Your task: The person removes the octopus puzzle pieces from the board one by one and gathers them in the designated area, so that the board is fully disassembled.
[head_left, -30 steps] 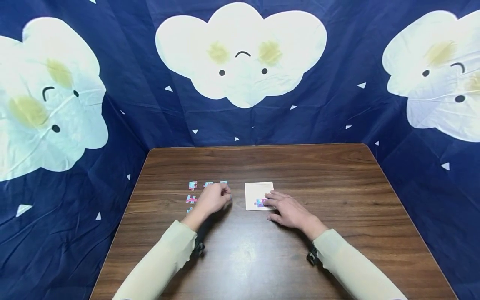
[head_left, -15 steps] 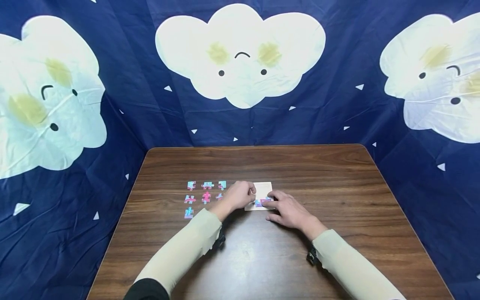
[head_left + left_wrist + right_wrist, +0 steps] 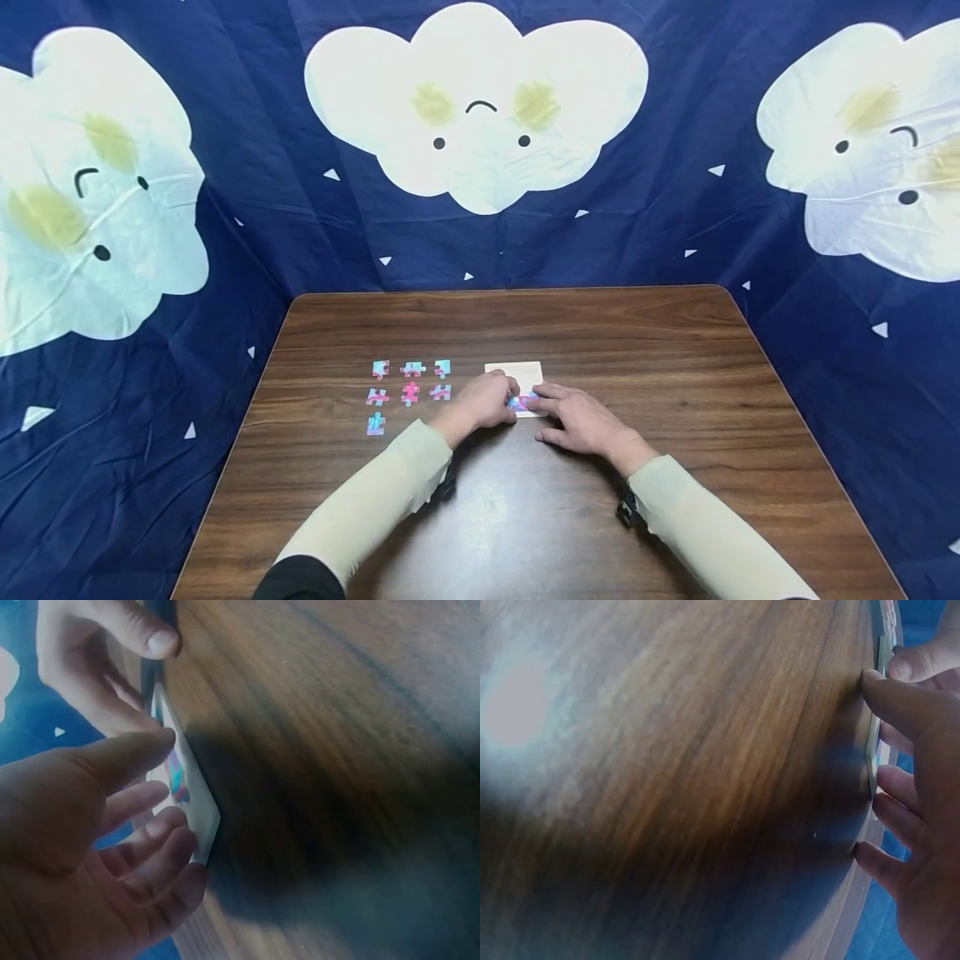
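A square off-white puzzle board lies on the table, with joined blue, purple and pink jigsaw pieces along its lower part. My left hand is at the board's left side. In the left wrist view its thumb and bent fingers stand apart, with a coloured piece visible beside the gap. From the right, my right hand rests its extended fingertips on the board and pieces, covering part of them. Its thumb touches the table in the right wrist view. Contact of the left fingertips with the piece is unclear.
Several loose jigsaw pieces are laid out in rows left of the board. The brown wooden table has a rounded back edge. A dark blue cloth with white clouds hangs behind and at both sides.
My left hand has moved right, from the loose pieces to the board's left side, uncovering those pieces. Lately it has lowered slightly beside the joined pieces. My right hand has stayed nearly still.
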